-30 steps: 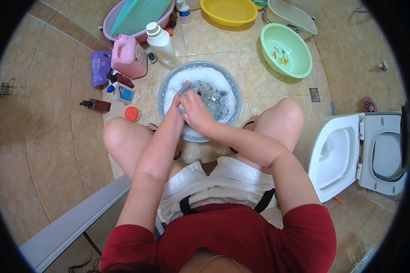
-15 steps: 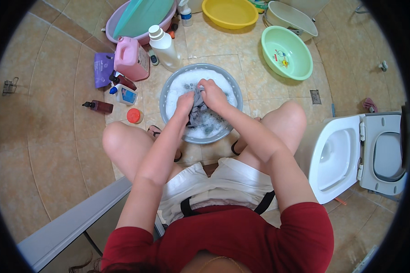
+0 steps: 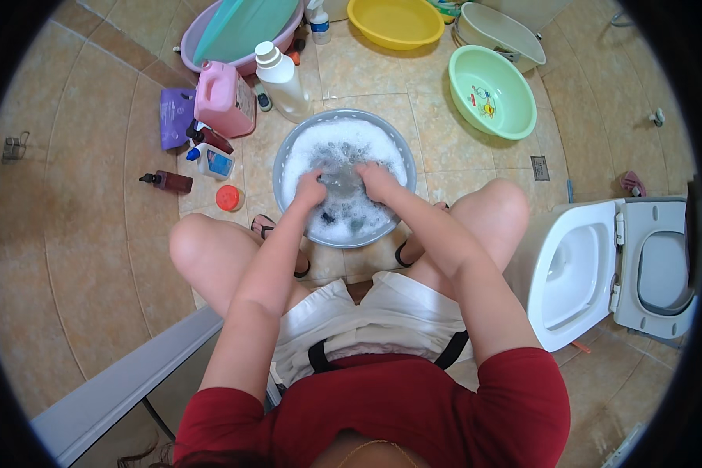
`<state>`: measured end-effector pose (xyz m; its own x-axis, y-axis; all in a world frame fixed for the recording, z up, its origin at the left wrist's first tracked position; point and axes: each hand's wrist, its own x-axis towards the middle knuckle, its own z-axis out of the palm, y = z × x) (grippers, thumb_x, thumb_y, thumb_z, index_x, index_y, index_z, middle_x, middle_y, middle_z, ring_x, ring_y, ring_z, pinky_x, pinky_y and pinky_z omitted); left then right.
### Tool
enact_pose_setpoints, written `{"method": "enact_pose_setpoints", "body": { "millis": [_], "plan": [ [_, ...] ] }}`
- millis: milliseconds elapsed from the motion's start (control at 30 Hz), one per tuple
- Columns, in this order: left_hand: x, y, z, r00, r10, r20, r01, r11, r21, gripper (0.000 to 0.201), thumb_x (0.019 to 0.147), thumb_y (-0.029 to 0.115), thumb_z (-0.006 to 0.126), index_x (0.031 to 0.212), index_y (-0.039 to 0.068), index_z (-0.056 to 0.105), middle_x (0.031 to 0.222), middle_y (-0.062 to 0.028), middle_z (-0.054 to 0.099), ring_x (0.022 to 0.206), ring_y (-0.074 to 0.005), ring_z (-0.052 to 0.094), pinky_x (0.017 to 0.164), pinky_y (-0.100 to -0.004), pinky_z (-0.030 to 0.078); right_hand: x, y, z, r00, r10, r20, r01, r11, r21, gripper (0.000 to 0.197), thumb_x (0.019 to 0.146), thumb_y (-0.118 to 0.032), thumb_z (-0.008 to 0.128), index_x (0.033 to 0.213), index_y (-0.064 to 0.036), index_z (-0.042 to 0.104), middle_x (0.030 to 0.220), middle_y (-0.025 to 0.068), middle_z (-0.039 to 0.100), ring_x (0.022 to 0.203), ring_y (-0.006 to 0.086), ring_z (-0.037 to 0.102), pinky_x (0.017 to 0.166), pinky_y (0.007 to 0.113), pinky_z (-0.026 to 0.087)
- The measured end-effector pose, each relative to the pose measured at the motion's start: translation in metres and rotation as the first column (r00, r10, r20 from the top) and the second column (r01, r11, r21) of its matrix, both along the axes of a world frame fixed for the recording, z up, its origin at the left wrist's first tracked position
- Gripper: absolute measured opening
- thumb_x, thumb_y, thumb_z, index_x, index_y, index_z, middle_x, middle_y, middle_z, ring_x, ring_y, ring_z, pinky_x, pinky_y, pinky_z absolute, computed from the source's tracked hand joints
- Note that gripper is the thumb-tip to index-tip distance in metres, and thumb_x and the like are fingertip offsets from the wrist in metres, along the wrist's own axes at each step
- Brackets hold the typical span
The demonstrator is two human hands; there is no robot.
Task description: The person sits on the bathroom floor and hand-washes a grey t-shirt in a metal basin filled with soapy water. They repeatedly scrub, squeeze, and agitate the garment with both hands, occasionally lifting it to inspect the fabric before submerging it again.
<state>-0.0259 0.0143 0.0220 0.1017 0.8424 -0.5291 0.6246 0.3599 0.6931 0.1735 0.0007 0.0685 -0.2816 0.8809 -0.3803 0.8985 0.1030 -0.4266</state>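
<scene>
Between my feet stands a grey round basin (image 3: 406, 150) of water under thick white suds (image 3: 339, 132). My left hand (image 3: 310, 187) is closed at the water's surface on the basin's left side. Across from it, my right hand (image 3: 377, 181) is closed too, its fingertips partly lost in the foam. A grey cloth (image 3: 342, 184) stretches between the two hands, mostly under the water, so its edges cannot be made out. A small dark patch of fabric (image 3: 328, 216) shows through the suds nearer to me.
Left of the basin stand a white bottle (image 3: 285, 87), a pink jug (image 3: 225, 100), a purple pouch (image 3: 177, 118), a red-lidded jar (image 3: 228, 198) and several small bottles. A green basin (image 3: 515, 117) and a yellow basin (image 3: 396, 23) lie beyond. The toilet (image 3: 540, 312) is at my right.
Both hands have gone down and apart. The grey cloth, bunched above the suds before, is now spread and mostly under water, with the foam opened around it.
</scene>
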Motion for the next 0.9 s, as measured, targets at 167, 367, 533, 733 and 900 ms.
{"method": "enact_pose_setpoints", "body": {
  "millis": [167, 367, 533, 733, 900],
  "plan": [
    [0.045, -0.004, 0.091, 0.512, 0.752, 0.415, -0.551, 0.658, -0.513, 0.04, 0.084, 0.036, 0.055, 0.109, 0.004, 0.055, 0.106, -0.0142, 0.057, 0.096, -0.0254, 0.055, 0.075, -0.0363, 0.048, -0.024, 0.001, 0.024, 0.884, 0.082, -0.46, 0.08, 0.943, 0.323, 0.032, 0.069, 0.008, 0.047, 0.096, -0.0061, 0.055, 0.101, 0.0148, 0.052, 0.097, 0.0359, 0.049, 0.084, 0.041, 0.041],
    [0.02, 0.005, 0.078, 0.328, 0.757, 0.565, -0.173, 0.636, -0.752, 0.071, 0.075, 0.069, 0.05, 0.11, 0.008, 0.054, 0.111, -0.0152, 0.056, 0.105, -0.0283, 0.053, 0.088, -0.0462, 0.043, -0.059, -0.028, 0.077, 0.779, 0.165, -0.605, 0.097, 0.921, 0.376, 0.028, 0.065, 0.009, 0.047, 0.091, -0.0032, 0.05, 0.095, 0.0155, 0.047, 0.093, 0.0366, 0.045, 0.084, 0.041, 0.038],
    [0.019, 0.008, 0.063, 0.349, 0.707, 0.614, -0.213, 0.699, -0.683, 0.068, 0.077, 0.066, 0.051, 0.106, 0.005, 0.056, 0.101, -0.015, 0.06, 0.098, -0.029, 0.056, 0.086, -0.0448, 0.043, -0.064, -0.039, 0.085, 0.767, 0.189, -0.613, 0.097, 0.91, 0.402, 0.032, 0.065, 0.008, 0.054, 0.094, -0.0047, 0.047, 0.099, 0.0168, 0.041, 0.099, 0.0377, 0.043, 0.088, 0.042, 0.038],
    [0.029, 0.007, 0.068, 0.324, 0.753, 0.573, -0.293, 0.656, -0.696, 0.057, 0.077, 0.06, 0.057, 0.099, 0.007, 0.057, 0.091, -0.0122, 0.06, 0.089, -0.0284, 0.057, 0.08, -0.0447, 0.046, -0.064, -0.035, 0.079, 0.79, 0.14, -0.597, 0.142, 0.905, 0.4, 0.033, 0.065, 0.008, 0.056, 0.093, -0.0059, 0.047, 0.098, 0.0161, 0.042, 0.097, 0.0377, 0.045, 0.085, 0.042, 0.04],
    [0.032, 0.005, 0.06, 0.245, 0.736, 0.631, -0.274, 0.677, -0.683, 0.043, 0.084, 0.049, 0.055, 0.096, 0.009, 0.056, 0.088, -0.0091, 0.059, 0.083, -0.0246, 0.059, 0.072, -0.0408, 0.05, -0.059, -0.028, 0.075, 0.804, 0.139, -0.579, 0.14, 0.901, 0.41, 0.031, 0.066, 0.006, 0.056, 0.094, -0.006, 0.046, 0.097, 0.0169, 0.043, 0.092, 0.0395, 0.048, 0.079, 0.043, 0.043]
  ]
}}
